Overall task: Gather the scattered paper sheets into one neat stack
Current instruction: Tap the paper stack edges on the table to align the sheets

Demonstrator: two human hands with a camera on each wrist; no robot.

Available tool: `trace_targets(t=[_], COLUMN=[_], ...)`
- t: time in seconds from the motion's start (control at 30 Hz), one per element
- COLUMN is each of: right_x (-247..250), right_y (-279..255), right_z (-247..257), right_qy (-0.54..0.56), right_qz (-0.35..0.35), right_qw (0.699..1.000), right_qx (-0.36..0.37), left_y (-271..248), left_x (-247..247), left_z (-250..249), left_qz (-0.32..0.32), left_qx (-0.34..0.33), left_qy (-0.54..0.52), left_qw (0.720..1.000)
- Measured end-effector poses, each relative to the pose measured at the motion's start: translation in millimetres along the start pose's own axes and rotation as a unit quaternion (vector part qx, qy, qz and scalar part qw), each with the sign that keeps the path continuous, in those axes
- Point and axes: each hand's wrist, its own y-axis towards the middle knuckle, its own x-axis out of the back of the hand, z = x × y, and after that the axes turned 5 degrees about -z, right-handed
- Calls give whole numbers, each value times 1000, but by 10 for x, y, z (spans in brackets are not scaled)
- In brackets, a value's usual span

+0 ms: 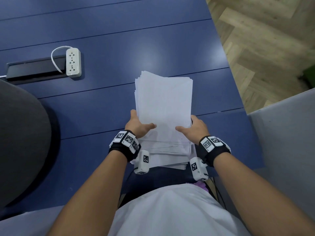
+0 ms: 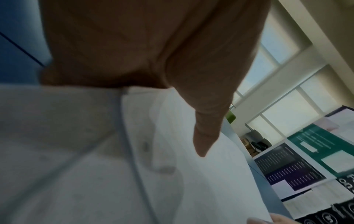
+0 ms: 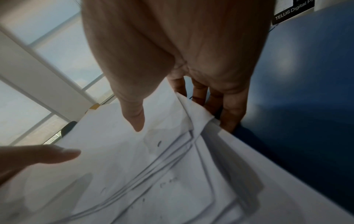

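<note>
both hands hold one bundle of sheets above the blue surface, near its front edge. the left hand grips the bundle's left side and the right hand its right side, each with the thumb laid on the top sheet and the fingers tucked under or behind. a grip on both sides probably serves to square the edges, since the sheets are gathered but not yet neat: corners fan out at the far end, and several staggered lower edges show between the wrists. a power strip lies well apart, to the far left.

the head view gives the whole outline of the bundle and its place on the surface. the right wrist view shows what it cannot: the right hand's fingers reach down behind the sheets, whose offset layers curl at the edge; the left thumb enters at left. the left wrist view is blurred; it shows the left hand with its thumb on the top sheet, its fingers hidden
</note>
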Motion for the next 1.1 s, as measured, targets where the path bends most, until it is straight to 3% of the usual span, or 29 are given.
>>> trace_targets(t=[0.13,0.33,0.47,0.53,0.63,0.73,0.93,1.1], right_x=[16,48,58,81,50,6,89,89], right_y=[14,36,36,29,9,-5,-2,-37], right_z=[-26,-146,-261,-301,-322,-315,-306,-273], right_qy=[2,-8,-27,-29,-47,-31,13,6], right_qz=[4,6,23,24,2,-24,-28,-30], right_qw=[1000,1000,998,998,997,998,999,999], right_qx=[5,26,43,46,55,41,20,19], left_y=[-28,-24,-97,-162,-208,-275,-260,-216], left_x=[15,23,32,-8,-174,-379,-572,-493], left_z=[24,222,228,162,107,-7,-246,-226], left_qz=[33,-13,31,28,10,-2,-12,-1], left_qx=[-47,-37,-83,-86,-73,-45,28,42], left_qy=[-8,-93,-38,41,143,169,137,74], left_qw=[998,995,995,995,987,985,990,996])
